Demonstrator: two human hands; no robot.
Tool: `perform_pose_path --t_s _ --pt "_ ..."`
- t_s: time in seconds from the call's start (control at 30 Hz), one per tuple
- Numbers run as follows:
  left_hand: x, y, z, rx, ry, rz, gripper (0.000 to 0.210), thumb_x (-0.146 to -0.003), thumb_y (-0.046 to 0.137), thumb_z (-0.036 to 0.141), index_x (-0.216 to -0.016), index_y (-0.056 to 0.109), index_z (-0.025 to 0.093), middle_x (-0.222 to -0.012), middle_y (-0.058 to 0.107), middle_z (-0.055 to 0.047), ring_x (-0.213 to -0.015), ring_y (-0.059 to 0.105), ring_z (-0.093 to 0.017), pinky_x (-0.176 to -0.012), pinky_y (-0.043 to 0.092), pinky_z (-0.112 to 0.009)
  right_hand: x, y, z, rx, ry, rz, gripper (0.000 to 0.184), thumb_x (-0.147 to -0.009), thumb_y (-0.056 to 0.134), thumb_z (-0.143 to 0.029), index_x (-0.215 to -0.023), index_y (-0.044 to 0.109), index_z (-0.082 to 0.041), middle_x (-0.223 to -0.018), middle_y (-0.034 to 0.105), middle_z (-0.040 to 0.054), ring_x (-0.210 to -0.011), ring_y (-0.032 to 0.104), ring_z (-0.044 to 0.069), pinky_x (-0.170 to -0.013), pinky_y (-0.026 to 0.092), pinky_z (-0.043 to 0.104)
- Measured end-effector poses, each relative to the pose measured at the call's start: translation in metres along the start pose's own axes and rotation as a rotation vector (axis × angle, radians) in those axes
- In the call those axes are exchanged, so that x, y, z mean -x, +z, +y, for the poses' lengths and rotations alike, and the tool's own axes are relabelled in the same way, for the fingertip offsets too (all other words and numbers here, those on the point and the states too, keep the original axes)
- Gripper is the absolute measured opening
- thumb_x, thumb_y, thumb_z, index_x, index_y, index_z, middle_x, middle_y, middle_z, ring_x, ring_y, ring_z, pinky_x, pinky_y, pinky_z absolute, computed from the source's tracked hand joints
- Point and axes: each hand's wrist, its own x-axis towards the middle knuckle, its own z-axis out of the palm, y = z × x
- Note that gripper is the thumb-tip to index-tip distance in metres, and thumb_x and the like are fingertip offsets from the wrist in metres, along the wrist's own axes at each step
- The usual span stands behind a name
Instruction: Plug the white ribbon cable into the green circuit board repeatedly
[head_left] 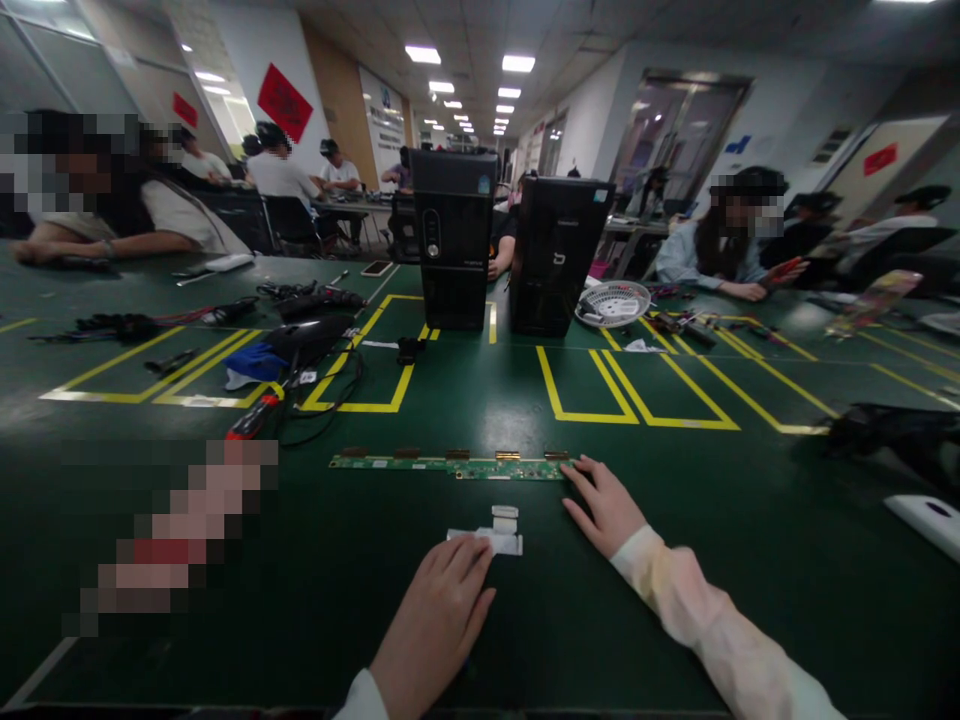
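A long, thin green circuit board [510,469] lies crosswise on the green table, with brown tabs along its far edge. The fingertips of my right hand [606,508] touch its right end, fingers spread and not wrapped round it. Closer to me lies a white flat ribbon cable [507,541], which has a short branch pointing away and a connector at its tip. My left hand [442,590] rests on the cable's near left part, fingers stretched out and covering some of it.
Two black computer towers [456,240] stand beyond the board. A white basket [613,303] is right of them. At left lie dark cables [307,300], a blue item [256,362] and a red-black tool handle [253,416]. Yellow tape [592,417] marks the table. People sit around it.
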Motion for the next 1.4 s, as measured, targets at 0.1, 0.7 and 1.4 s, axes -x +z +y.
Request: perform_pose_path --t_s 0.1,0.7,1.4 --pt "-0.010 -0.002 0.005 -0.003 -0.001 0.037 0.039 -0.091 0.047 0.025 -0.129 0.049 0.021 -0.129 0.057 -0.007 -0.120 0.051 -0.024 -0.100 0.045 -0.044 -0.010 -0.001 -0.012 -0.008 -0.068 0.028 0.041 -0.091 0.041 -0.034 -0.126 0.052 -0.016 -0.129 0.048 0.0168 -0.127 0.040 0.030 -0.105 0.034 0.055" --pt "-0.039 0.016 0.006 -0.082 -0.017 0.000 0.046 -0.090 0.049 0.028 -0.133 0.044 0.010 -0.137 0.051 -0.015 -0.127 0.046 -0.027 -0.104 0.042 -0.047 -0.038 0.024 -0.025 -0.185 -0.258 -0.141 0.044 -0.094 0.038 -0.034 -0.135 0.047 -0.018 -0.141 0.044 0.0110 -0.132 0.036 0.025 -0.108 0.033 0.049" --pt "-0.049 0.024 0.005 -0.137 -0.038 0.020 0.049 -0.090 0.049 0.028 -0.134 0.043 0.009 -0.141 0.045 -0.018 -0.131 0.041 -0.028 -0.104 0.041 -0.046 -0.036 0.026 -0.025 -0.205 -0.250 -0.135 0.044 -0.093 0.041 -0.033 -0.133 0.048 -0.018 -0.140 0.045 0.0118 -0.131 0.036 0.025 -0.108 0.033 0.049"
